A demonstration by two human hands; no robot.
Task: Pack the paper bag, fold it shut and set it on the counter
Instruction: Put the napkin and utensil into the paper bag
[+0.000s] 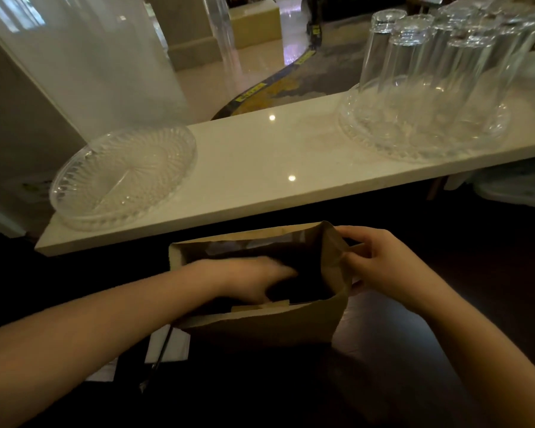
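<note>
A brown paper bag (269,325) stands upright with its mouth open, below the near edge of the white counter (260,168). My left hand (254,279) reaches down into the bag's mouth; its fingers are blurred and sunk in the dark inside, so what they hold cannot be made out. My right hand (380,261) pinches the bag's right rim and keeps it spread. Something pale shows at the back of the bag's inside.
On the counter lie an empty cut-glass plate (124,177) at the left and a glass tray (423,131) with several upturned drinking glasses (426,54) at the right. White papers (167,347) lie in the dark area below the bag's left side.
</note>
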